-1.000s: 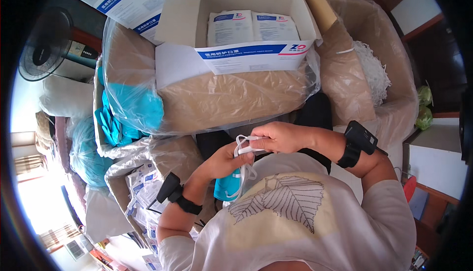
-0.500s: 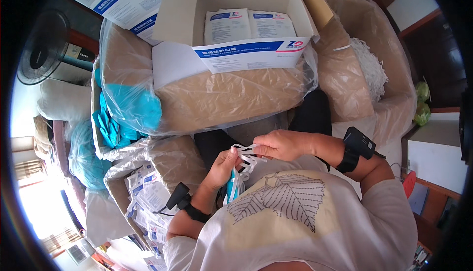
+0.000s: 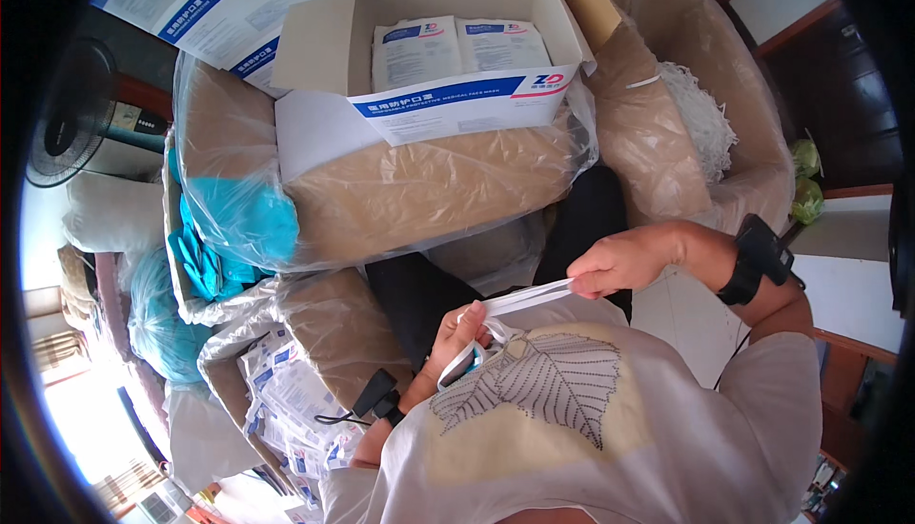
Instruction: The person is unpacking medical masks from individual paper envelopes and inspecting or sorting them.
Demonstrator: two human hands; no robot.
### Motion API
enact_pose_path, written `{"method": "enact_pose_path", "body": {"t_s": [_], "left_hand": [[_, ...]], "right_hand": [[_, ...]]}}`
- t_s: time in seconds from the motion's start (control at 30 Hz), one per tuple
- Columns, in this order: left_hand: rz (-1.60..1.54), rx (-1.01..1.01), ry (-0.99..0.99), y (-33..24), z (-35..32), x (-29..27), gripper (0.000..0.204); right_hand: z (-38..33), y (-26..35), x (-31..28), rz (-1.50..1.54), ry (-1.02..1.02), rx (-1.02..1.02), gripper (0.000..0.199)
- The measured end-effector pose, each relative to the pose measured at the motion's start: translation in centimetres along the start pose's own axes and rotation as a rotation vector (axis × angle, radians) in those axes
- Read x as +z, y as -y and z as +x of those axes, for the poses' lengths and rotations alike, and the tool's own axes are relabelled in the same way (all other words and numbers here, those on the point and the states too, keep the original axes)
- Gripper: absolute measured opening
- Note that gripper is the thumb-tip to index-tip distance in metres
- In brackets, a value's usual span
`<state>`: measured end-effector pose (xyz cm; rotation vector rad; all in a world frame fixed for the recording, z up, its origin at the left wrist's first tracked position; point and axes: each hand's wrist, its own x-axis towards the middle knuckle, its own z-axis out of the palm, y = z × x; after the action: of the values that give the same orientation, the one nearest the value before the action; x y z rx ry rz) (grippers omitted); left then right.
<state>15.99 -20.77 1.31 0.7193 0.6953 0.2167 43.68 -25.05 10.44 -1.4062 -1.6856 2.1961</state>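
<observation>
Just in front of a pale shirt (image 3: 562, 457): white straps (image 3: 529, 297) are being held taut between two bare hands, sloping gently upward to the right.
Right hand (image 3: 618, 262): the far end of the straps is being pinched between thumb and curled fingers.
Left hand (image 3: 456, 338): the near end is being pinched, thumb uppermost, close to the shirt; slack loops are hanging beside it, and a bit of teal fabric (image 3: 469, 362) is being mostly hidden.
Strap handling: the strands, it is judged, are best being laid flat and parallel, the pull being shared evenly — a firm left pinch is being called for, since a loose strand could be snagged among the loops.
Open carton (image 3: 477, 119): two wrapped packs (image 3: 415, 52) are being held side by side within white walls banded in blue.
Big brown box (image 3: 429, 190): the carton is being supported on top, and clear plastic is being draped over the side.
Left-hand box (image 3: 191, 309): crumpled teal pieces (image 3: 205, 267) are being contained.
Lower-left box (image 3: 334, 319): small white-and-blue packets (image 3: 286, 381) are being heaped loosely — too many to count.
Right-hand box (image 3: 743, 57): a tangle of white strands (image 3: 701, 128) is being held inside a plastic lining.
</observation>
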Motion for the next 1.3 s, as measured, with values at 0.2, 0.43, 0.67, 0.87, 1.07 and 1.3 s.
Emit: {"method": "enact_pose_path", "body": {"t_s": [0.2,0.43,0.67,0.87,1.07,1.3], "left_hand": [[0.211,0.099,-0.116,1.5,0.1,-1.1,0.035],[-0.298,0.112,-0.21,-0.7,1.2,-1.2,0.038],[-0.167,0.25,-0.023,-4.7,2.5,-1.1,0.043],[0.098,0.163,-0.228,-5.1,2.6,-0.6,0.043],[0.579,0.102,-0.06,-5.6,2.1,-1.3,0.044],[0.679,0.105,0.006,-7.0,1.4,-1.3,0.042]], "right_hand": [[-2.7,-1.3,-2.6,0.053,0.058,0.111,0.029],[-4.5,-2.8,-4.3,0.415,-0.3,-0.008,0.023],[7.7,-3.0,0.4,0.821,-0.32,-0.315,0.031],[10.4,0.0,2.6,0.266,-0.423,-0.491,0.033],[9.9,0.0,1.5,0.1,-0.389,-0.492,0.026],[10.1,-1.1,1.1,0.528,0.058,-0.297,0.025]]}}
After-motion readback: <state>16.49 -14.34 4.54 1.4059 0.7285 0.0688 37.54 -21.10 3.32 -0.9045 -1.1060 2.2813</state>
